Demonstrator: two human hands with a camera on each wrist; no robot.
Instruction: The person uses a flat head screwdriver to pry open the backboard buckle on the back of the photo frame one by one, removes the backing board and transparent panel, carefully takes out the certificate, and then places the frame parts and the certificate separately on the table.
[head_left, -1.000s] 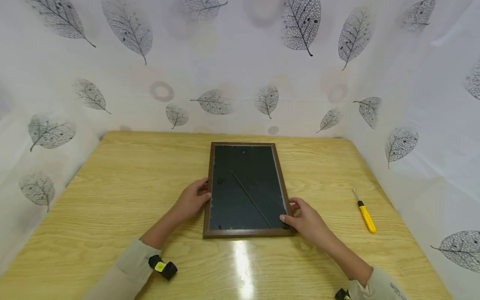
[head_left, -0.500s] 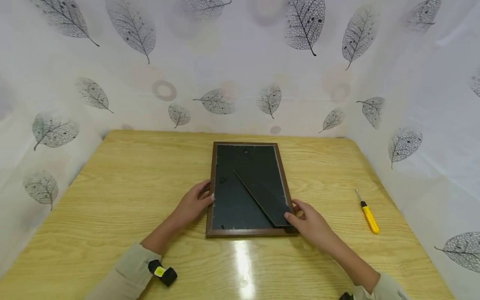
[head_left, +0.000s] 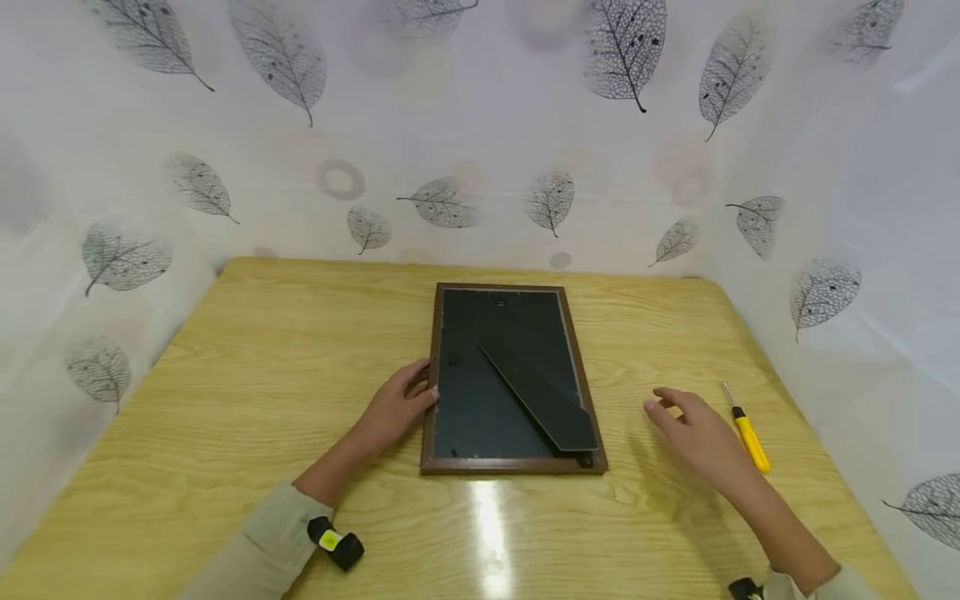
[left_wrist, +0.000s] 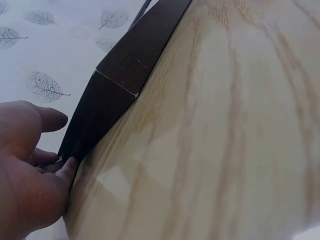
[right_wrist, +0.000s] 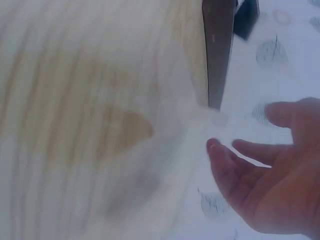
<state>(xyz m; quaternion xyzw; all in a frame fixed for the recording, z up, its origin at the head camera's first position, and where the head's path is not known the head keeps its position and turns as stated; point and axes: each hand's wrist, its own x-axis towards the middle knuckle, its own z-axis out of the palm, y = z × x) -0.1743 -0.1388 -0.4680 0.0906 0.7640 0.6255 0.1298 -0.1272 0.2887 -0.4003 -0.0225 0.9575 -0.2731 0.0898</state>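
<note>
A brown-rimmed picture frame lies back-up on the table, its black backing showing. From the backing a black easel stand is tilted partly up, its free end near the lower right corner. My left hand holds the frame's left edge; the left wrist view has the fingertips against the dark rim. To the right of the frame, my right hand is in the air with loosely bent fingers and nothing in them. The right wrist view also shows this hand apart from the rim.
A screwdriver with a yellow handle lies on the table, just beyond my right hand. The wooden table is bordered by white cloth printed with grey leaves at the back and sides.
The easel stand has swung up from lying flat against the backing. My right hand has let go of it and moved right, towards the screwdriver. The left hand stays at the frame's edge.
</note>
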